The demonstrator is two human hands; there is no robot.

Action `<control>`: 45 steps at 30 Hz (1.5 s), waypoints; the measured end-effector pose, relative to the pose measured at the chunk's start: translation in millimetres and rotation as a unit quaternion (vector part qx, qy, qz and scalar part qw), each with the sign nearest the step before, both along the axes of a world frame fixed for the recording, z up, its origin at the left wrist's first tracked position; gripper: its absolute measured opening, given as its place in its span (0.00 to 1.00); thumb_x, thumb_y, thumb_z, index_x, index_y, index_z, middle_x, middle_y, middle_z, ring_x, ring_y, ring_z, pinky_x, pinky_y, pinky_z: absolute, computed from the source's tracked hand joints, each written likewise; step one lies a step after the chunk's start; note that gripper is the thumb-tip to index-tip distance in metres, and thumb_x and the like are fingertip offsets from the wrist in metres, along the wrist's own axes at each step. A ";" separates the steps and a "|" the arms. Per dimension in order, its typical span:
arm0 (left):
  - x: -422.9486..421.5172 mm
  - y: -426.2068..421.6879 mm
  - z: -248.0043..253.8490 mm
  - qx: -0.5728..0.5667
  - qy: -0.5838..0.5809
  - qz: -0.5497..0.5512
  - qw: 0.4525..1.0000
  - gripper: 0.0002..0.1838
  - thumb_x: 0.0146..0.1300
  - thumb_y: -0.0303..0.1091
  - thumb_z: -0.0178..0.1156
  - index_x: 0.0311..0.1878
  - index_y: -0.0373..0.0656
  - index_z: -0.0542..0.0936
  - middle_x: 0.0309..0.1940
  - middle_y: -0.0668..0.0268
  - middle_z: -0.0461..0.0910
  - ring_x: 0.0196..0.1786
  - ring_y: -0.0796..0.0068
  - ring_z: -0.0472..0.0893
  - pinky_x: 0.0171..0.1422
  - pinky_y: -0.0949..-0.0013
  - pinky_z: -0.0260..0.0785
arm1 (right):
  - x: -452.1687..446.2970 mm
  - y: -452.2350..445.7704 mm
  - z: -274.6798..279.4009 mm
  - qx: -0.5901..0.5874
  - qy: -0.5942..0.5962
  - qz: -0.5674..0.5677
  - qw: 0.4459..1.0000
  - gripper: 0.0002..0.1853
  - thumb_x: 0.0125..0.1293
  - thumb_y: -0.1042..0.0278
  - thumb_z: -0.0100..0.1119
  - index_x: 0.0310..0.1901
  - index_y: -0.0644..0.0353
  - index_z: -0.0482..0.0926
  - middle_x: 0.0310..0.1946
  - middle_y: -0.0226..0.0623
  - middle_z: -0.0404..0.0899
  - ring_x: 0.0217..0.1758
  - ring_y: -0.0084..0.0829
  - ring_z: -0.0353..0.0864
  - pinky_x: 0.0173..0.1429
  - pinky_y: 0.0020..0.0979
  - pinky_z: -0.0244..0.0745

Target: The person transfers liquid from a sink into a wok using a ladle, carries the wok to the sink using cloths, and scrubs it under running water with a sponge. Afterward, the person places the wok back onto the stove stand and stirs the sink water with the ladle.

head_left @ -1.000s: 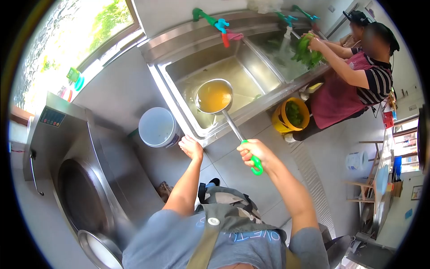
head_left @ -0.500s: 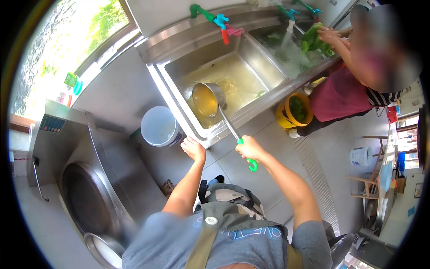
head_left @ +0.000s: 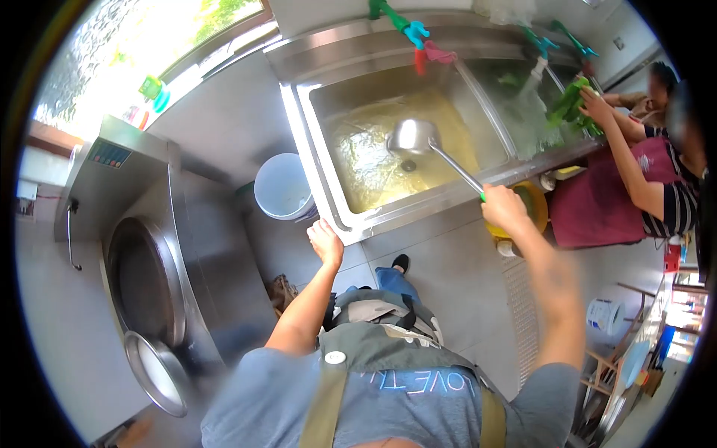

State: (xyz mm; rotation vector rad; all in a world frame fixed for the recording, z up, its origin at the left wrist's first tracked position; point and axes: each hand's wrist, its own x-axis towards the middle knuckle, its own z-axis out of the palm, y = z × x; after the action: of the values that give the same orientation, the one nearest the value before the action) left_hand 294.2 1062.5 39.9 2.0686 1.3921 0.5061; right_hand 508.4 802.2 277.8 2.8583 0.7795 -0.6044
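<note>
My right hand [head_left: 506, 207] is closed around the green-gripped handle of a long metal ladle [head_left: 458, 172]. The ladle's bowl is tipped over, its shiny outside facing up, above the left basin of a steel sink [head_left: 418, 210]. Yellowish liquid [head_left: 366, 160] spreads and ripples across the basin floor, around a dark drain. My left hand [head_left: 326, 243] is open, fingers extended, at the sink's near left corner; whether it presses on the rim I cannot tell.
A white bucket [head_left: 282, 187] stands left of the sink, near a large wok [head_left: 144, 280] and a metal bowl [head_left: 155, 373]. On the right, a co-worker holds leafy greens [head_left: 571, 108] over the other basin. A yellow bucket [head_left: 532, 201] is behind my right hand.
The ladle, which held yellow liquid, has been turned over and its contents are in the basin. My right hand has moved right and up. My left hand stays by the sink corner.
</note>
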 end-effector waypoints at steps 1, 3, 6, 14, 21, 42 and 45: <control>0.7 -0.3 3.6 0.008 0.003 0.001 1.000 0.17 0.63 0.41 0.39 0.38 0.37 0.71 0.36 0.49 0.67 0.40 0.48 0.69 0.45 0.54 0.60 | 12.3 -4.2 2.9 -0.014 0.017 0.004 1.000 0.11 0.49 0.74 0.49 0.36 0.66 0.71 0.31 0.53 0.76 0.39 0.49 0.75 0.44 0.42 0.70; 1.4 -2.6 8.3 0.012 -0.025 0.010 1.000 0.16 0.63 0.41 0.39 0.38 0.37 0.72 0.36 0.49 0.68 0.40 0.49 0.69 0.45 0.55 0.60 | 33.3 -9.8 4.2 -0.029 0.050 0.004 0.998 0.12 0.50 0.70 0.52 0.36 0.66 0.73 0.34 0.54 0.75 0.42 0.49 0.74 0.46 0.42 0.69; 3.2 -4.9 10.1 0.040 -0.032 0.028 0.998 0.16 0.63 0.41 0.40 0.38 0.39 0.73 0.35 0.51 0.69 0.38 0.50 0.70 0.44 0.57 0.62 | 60.0 -8.8 6.6 -0.037 0.076 0.009 0.996 0.13 0.51 0.67 0.54 0.37 0.66 0.73 0.36 0.54 0.74 0.44 0.49 0.73 0.47 0.42 0.68; 6.9 -10.5 20.6 0.041 -0.033 0.057 0.997 0.16 0.63 0.41 0.40 0.38 0.40 0.74 0.35 0.53 0.70 0.38 0.52 0.72 0.43 0.58 0.64 | 115.9 8.4 -19.2 -0.044 0.079 0.018 0.996 0.15 0.54 0.67 0.53 0.41 0.67 0.70 0.37 0.53 0.74 0.44 0.49 0.73 0.48 0.42 0.68; 8.6 -10.7 27.1 0.051 -0.025 0.033 0.998 0.16 0.64 0.39 0.39 0.36 0.38 0.74 0.34 0.54 0.71 0.41 0.55 0.70 0.45 0.60 0.63 | 97.4 6.7 -19.1 -0.047 0.095 0.123 0.987 0.13 0.54 0.69 0.52 0.38 0.69 0.69 0.32 0.55 0.74 0.39 0.51 0.74 0.45 0.43 0.69; 8.2 -4.2 33.7 0.004 -0.048 0.027 0.998 0.14 0.63 0.36 0.41 0.36 0.37 0.73 0.34 0.54 0.69 0.39 0.54 0.69 0.44 0.60 0.62 | 83.4 -11.7 -10.8 0.032 0.050 -0.032 0.998 0.18 0.51 0.66 0.56 0.42 0.66 0.68 0.29 0.56 0.74 0.35 0.55 0.73 0.41 0.46 0.68; 4.8 -1.0 30.2 0.017 -0.048 0.001 0.999 0.14 0.63 0.36 0.41 0.36 0.37 0.72 0.33 0.54 0.68 0.39 0.54 0.69 0.44 0.60 0.61 | 88.9 -12.9 -28.8 0.073 0.059 -0.072 0.993 0.19 0.50 0.65 0.57 0.41 0.69 0.69 0.30 0.57 0.74 0.37 0.55 0.73 0.42 0.44 0.68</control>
State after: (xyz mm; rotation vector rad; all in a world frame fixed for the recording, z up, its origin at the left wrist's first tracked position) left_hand 299.0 1061.6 70.1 2.0410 1.3393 0.6256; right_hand 597.3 789.3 249.0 3.0560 0.6644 -0.7724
